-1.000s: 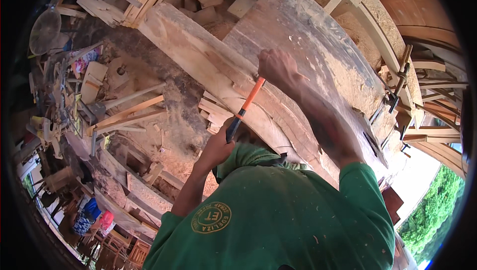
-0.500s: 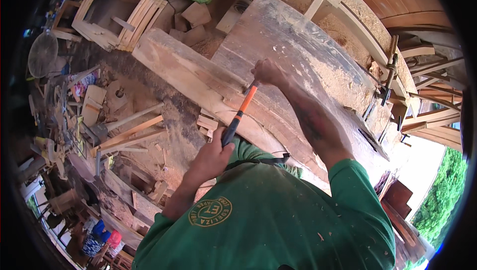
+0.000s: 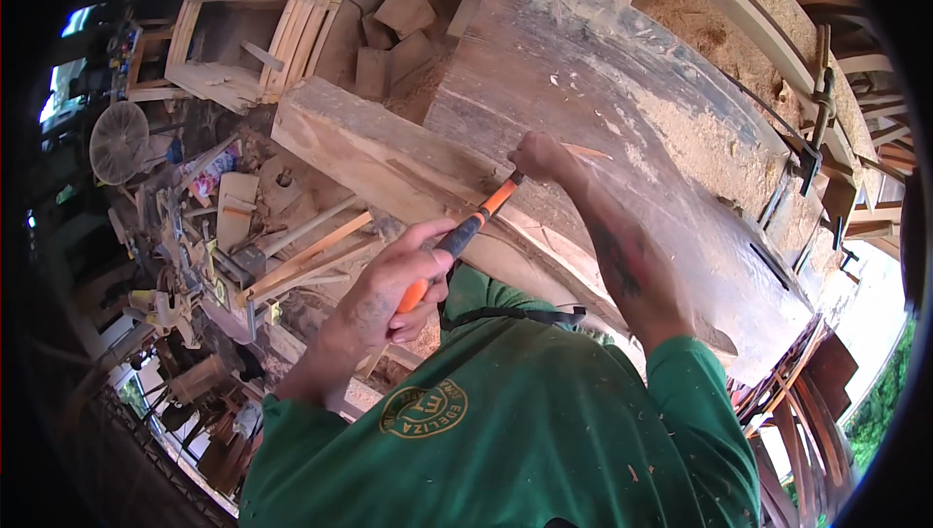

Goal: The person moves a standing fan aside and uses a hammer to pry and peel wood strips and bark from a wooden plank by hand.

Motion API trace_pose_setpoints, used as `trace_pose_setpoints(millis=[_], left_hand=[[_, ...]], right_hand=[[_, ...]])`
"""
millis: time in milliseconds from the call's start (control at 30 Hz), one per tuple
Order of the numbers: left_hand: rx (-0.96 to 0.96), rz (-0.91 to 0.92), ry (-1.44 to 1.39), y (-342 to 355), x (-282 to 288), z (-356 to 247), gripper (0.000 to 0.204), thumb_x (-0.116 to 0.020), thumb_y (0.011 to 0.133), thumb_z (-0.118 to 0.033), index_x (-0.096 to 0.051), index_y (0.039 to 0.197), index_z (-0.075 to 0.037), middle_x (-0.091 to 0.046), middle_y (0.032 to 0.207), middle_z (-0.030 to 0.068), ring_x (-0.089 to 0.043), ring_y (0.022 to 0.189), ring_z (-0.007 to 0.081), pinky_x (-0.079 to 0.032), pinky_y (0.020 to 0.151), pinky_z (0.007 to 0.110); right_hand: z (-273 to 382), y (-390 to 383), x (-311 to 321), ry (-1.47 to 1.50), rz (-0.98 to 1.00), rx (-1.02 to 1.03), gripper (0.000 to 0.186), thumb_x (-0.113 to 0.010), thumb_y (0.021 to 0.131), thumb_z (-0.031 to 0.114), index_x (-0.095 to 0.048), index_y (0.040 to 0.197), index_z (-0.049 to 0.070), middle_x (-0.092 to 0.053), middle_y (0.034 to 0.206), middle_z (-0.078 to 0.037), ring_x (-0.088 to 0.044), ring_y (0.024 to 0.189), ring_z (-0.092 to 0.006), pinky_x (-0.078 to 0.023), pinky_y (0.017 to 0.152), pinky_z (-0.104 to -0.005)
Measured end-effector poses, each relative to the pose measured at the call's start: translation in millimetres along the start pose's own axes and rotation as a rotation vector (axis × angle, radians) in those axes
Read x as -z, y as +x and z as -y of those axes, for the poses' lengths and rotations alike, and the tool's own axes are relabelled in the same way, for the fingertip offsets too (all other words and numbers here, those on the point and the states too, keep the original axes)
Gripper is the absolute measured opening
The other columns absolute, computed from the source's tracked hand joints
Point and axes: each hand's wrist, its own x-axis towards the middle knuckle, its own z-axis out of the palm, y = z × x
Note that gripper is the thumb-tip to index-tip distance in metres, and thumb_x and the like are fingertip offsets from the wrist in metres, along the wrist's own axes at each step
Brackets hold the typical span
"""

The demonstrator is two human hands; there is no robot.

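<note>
A tool with a slim orange-and-black handle (image 3: 500,196) slants between my hands, over the edge of a thick wooden beam. My left hand (image 3: 394,285) grips its black lower part, thumb and forefinger round it, the other fingers looser. The orange butt shows below the palm. At the upper end my right hand (image 3: 542,157) is a closed fist; the tool's head is hidden there, so its kind cannot be told. A thin pale-orange sliver (image 3: 589,152) shows just right of that fist. The thick wooden beam (image 3: 379,144) lies beside a wide, dusty board (image 3: 544,71).
Clamps (image 3: 812,163) grip a curved wooden frame (image 3: 768,32) at the right. Sawdust covers much of the bench. At the far left stand a slatted wooden frame (image 3: 301,42) and a round fan (image 3: 119,142). Wood blocks (image 3: 405,13) and loose strips (image 3: 311,256) lie about.
My left hand has shifted its hold on the handle and loosened some fingers, so the orange butt now shows. The view has turned slightly; the right fist still holds the upper end.
</note>
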Motion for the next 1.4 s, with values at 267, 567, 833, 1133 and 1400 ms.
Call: trace_pose_setpoints(millis=[267,567,833,1133,1400], left_hand=[[0.14,-0.131,0.687,40.2,94.5,81.2,0.063,-0.067,0.081,-0.015,-0.037,0.134,0.0,-0.047,0.073,0.002,-0.046,0.047,0.0109,-0.039,0.042,0.025],[0.053,-0.186,0.341,1.6,45.3,104.2,0.042,-0.069,0.088,-0.018,-0.046,0.12,-0.006,-0.044,0.063,-0.0021,-0.042,0.045,0.0077,-0.036,0.041,0.026],[-0.048,-0.031,0.165,1.3,78.5,122.1,0.045,-0.066,0.087,-0.01,-0.042,0.124,-0.001,-0.043,0.059,-0.0008,-0.041,0.042,0.0083,-0.033,0.037,0.026],[0.001,-0.073,0.059,-11.4,68.8,109.7,0.046,-0.063,0.087,-0.006,-0.044,0.128,-0.003,-0.045,0.067,-0.0019,-0.04,0.045,0.0053,-0.034,0.038,0.023],[-0.272,-0.285,0.077,-110.3,63.3,110.9,0.044,-0.058,0.089,-0.004,-0.047,0.131,-0.001,-0.042,0.068,-0.0008,-0.039,0.042,0.005,-0.033,0.032,0.023]], right_hand=[[118.2,-55.3,73.1,0.103,-0.183,-0.081,0.021,-0.053,0.085,0.017,-0.07,0.086,0.004,-0.069,0.084,-0.024,-0.069,0.078,-0.0422,-0.055,0.071,-0.0503],[106.1,-17.9,51.2,0.075,-0.079,0.069,0.042,-0.055,0.093,0.033,-0.069,0.081,-0.005,-0.067,0.087,-0.03,-0.066,0.082,-0.0476,-0.053,0.074,-0.0534],[122.7,-136.5,75.2,0.355,-0.292,-0.298,0.089,-0.053,0.086,0.074,-0.054,0.127,-0.006,-0.064,0.109,-0.033,-0.064,0.105,-0.0435,-0.048,0.093,-0.0504],[140.6,-200.0,-26.1,0.253,-0.21,-0.213,0.023,-0.055,0.095,0.018,-0.06,0.093,-0.004,-0.065,0.084,-0.026,-0.066,0.074,-0.0436,-0.053,0.07,-0.0531],[233.7,-246.9,34.7,0.278,-0.345,0.225,0.016,-0.055,0.082,0.005,-0.055,0.095,-0.004,-0.062,0.086,-0.022,-0.066,0.071,-0.0409,-0.055,0.062,-0.0495]])
